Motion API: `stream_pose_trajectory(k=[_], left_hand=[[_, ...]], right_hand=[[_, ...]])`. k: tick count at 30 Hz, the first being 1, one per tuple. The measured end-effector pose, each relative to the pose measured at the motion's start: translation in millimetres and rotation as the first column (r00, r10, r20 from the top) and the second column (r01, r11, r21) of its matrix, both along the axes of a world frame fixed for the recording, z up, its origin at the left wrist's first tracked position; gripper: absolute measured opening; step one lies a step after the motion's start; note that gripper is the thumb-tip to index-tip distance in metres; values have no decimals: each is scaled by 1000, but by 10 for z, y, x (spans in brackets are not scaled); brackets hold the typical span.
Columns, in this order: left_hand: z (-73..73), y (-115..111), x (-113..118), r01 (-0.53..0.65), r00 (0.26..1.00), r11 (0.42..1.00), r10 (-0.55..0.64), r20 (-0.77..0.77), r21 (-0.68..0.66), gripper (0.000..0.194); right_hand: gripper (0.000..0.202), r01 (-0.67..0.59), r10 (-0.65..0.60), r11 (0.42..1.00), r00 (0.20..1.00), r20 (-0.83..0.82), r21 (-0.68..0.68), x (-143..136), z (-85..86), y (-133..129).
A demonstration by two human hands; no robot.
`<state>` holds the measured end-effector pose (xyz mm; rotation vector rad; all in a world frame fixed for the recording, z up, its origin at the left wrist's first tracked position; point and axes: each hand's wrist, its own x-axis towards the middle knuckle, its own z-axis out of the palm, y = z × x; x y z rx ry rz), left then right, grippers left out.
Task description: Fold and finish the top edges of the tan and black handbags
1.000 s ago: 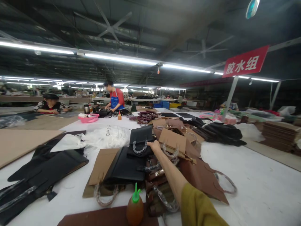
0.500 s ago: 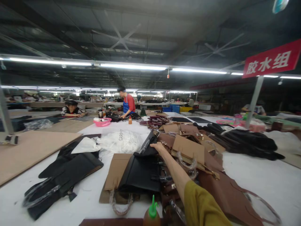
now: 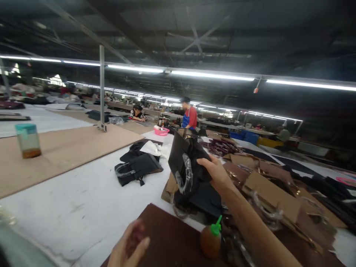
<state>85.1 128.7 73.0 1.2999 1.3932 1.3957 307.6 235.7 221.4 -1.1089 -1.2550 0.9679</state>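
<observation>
My right hand (image 3: pixel 213 168) grips a black bag (image 3: pixel 179 150) by its side, lifted and tilted above the pile, with its plastic-wrapped handle hanging toward me. Lower down, my left hand (image 3: pixel 130 243) is raised, fingers apart and somewhat blurred, with nothing in it. It is over the edge of a dark brown panel (image 3: pixel 167 237) on the white table (image 3: pixel 69 200). Between my two arms stands a glue bottle (image 3: pixel 210 241) with a green nozzle. Another black bag (image 3: pixel 143 167) lies farther back on the left.
Brown bags (image 3: pixel 275 193) are heaped on the right. A tan board (image 3: pixel 69 148) on the left bears a jar with a teal lid (image 3: pixel 27 139). Farther back are a pink basket (image 3: pixel 161 130), a person in a blue apron (image 3: pixel 190 116) and a seated person (image 3: pixel 137 113).
The view has turned left. My right hand has raised the black bag off the pile and brought it closer. My left hand has come into view at the bottom.
</observation>
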Motion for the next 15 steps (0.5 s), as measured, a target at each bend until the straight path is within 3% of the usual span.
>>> stream_pose_trajectory(k=[3, 5, 8, 11, 13, 15], left_hand=[[461, -77, -102, -21, 999, 992, 16, 34, 128, 75], [622, -92, -148, 13, 997, 1000, -12, -72, 8, 84], [512, -179, -224, 10, 989, 990, -30, -141, -141, 81], [286, -322, -284, -11, 991, 978, -17, -131, -206, 75], [233, -392, -303, -34, 980, 978, -8, -198, -206, 73], [257, -426, -309, -54, 948, 985, -2, -319, -167, 71]], right_hand=[[19, -125, 126, 991, 992, 11, -45, -521, -336, -545], [15, -156, 164, 985, 980, 109, -79, -818, -667, -843], [15, -218, 243, 968, 938, 246, -126, -1060, -1129, -1149], [20, -243, 250, 967, 838, 485, -79, -1026, -1396, -1290], [23, -156, 86, 987, 706, 703, 36, -916, -1498, -1345], [29, -70, -190, 965, 485, 854, 254, -808, -1608, -1419]])
